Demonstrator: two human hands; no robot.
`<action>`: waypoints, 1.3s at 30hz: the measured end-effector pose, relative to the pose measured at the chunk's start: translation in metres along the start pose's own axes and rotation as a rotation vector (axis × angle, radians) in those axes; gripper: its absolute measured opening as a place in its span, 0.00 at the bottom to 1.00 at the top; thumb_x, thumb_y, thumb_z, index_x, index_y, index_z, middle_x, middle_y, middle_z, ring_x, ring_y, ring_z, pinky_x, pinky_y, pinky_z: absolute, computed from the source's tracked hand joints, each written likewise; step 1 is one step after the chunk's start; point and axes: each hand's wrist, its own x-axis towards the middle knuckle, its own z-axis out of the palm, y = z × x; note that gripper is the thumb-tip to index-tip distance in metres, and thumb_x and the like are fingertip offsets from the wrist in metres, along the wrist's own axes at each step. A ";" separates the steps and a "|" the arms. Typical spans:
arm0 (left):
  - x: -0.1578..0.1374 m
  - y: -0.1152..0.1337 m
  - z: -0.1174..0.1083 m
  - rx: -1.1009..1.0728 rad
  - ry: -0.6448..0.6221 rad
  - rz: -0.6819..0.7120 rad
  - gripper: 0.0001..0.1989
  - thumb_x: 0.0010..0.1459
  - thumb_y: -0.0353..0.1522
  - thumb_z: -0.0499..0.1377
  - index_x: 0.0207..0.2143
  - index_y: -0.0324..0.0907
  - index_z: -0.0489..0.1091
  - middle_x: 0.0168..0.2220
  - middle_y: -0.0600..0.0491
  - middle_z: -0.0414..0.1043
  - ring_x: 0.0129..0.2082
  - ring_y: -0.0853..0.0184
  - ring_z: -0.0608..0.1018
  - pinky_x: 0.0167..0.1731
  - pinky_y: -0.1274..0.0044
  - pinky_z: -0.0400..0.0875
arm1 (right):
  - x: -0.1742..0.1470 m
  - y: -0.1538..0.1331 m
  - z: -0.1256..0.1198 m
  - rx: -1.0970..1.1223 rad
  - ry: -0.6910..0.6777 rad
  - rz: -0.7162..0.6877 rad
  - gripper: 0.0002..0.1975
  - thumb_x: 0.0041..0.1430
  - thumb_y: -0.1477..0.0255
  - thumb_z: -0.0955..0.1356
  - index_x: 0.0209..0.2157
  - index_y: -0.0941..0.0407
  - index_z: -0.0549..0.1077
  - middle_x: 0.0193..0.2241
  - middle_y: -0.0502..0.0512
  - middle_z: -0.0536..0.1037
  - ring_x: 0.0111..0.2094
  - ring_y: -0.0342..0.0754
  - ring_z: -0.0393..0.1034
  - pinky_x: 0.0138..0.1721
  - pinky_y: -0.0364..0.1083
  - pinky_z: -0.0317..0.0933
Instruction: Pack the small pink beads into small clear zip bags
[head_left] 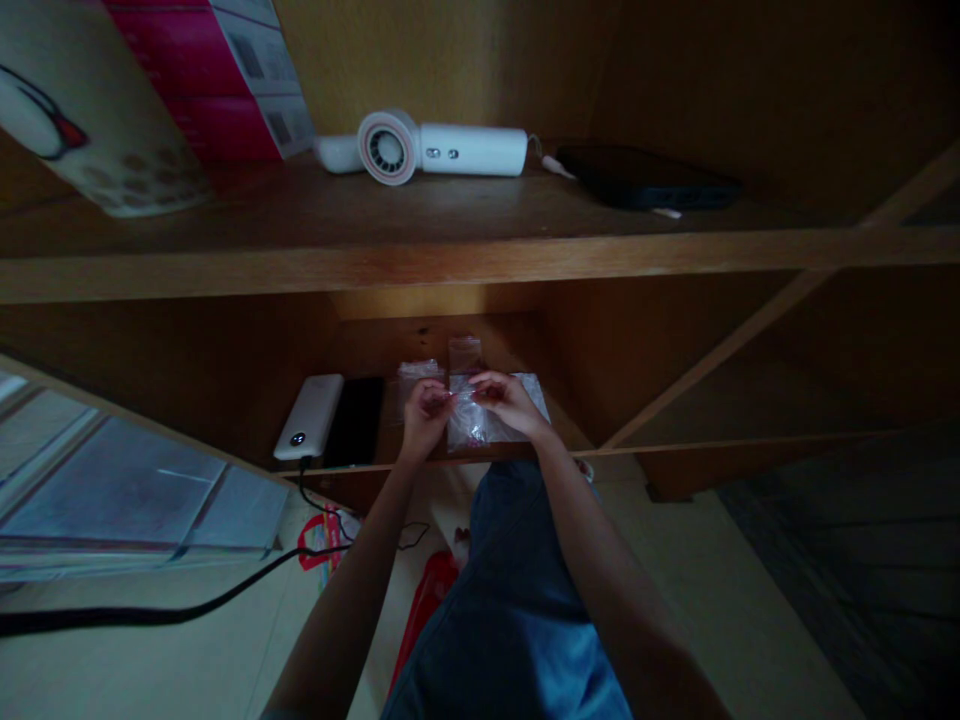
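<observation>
On the lower wooden shelf, my left hand (426, 415) is closed, thumb and fingertips pinched at the edge of a small clear plastic bag (469, 425). Facing it, my right hand (506, 402) also has its fingertips pinched on this bag. Whatever the bag contains is too small and dim to make out. Behind my fingers lies a clear zip bag (465, 352). Several more clear bags (409, 376) lie beside my left hand. A larger silvery-clear sheet or bag (534, 390) extends under my right hand.
A white power bank (309, 415) with a black cable (247, 585) and a dark phone (355, 422) lie left on the shelf. Above, the upper shelf's edge (450, 265) overhangs, bearing a white handheld fan (472, 150), a black phone (649, 178) and a cup (112, 130).
</observation>
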 end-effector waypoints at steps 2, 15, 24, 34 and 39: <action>0.000 0.000 -0.001 -0.014 0.004 -0.004 0.13 0.45 0.33 0.64 0.30 0.42 0.61 0.24 0.58 0.67 0.24 0.73 0.72 0.25 0.82 0.66 | 0.000 0.001 0.001 -0.003 0.002 0.003 0.11 0.45 0.75 0.69 0.34 0.56 0.74 0.27 0.50 0.74 0.29 0.43 0.67 0.34 0.44 0.61; -0.001 0.003 -0.002 0.048 -0.086 -0.023 0.12 0.46 0.33 0.63 0.34 0.42 0.64 0.28 0.56 0.71 0.28 0.70 0.74 0.28 0.80 0.67 | -0.001 -0.009 0.007 -0.070 -0.036 -0.035 0.08 0.46 0.74 0.68 0.31 0.55 0.76 0.31 0.53 0.77 0.33 0.45 0.69 0.38 0.46 0.62; 0.000 0.006 -0.005 0.056 -0.075 -0.023 0.10 0.45 0.30 0.63 0.30 0.42 0.64 0.24 0.58 0.69 0.25 0.71 0.73 0.27 0.80 0.65 | 0.001 -0.002 0.019 -0.121 -0.005 -0.075 0.11 0.49 0.72 0.67 0.37 0.55 0.73 0.27 0.50 0.72 0.28 0.43 0.64 0.33 0.43 0.59; 0.000 0.007 -0.001 0.051 -0.100 -0.013 0.11 0.46 0.31 0.62 0.34 0.42 0.65 0.26 0.57 0.70 0.28 0.71 0.74 0.30 0.79 0.67 | 0.002 -0.001 0.022 -0.092 0.049 -0.108 0.06 0.47 0.72 0.68 0.31 0.55 0.70 0.27 0.49 0.71 0.27 0.42 0.63 0.30 0.42 0.57; -0.001 0.006 -0.002 0.037 -0.083 -0.021 0.12 0.48 0.31 0.61 0.36 0.43 0.65 0.24 0.58 0.69 0.26 0.72 0.73 0.29 0.80 0.67 | 0.002 -0.002 0.017 -0.057 0.029 -0.068 0.08 0.47 0.71 0.69 0.32 0.56 0.70 0.26 0.49 0.72 0.28 0.43 0.66 0.33 0.43 0.60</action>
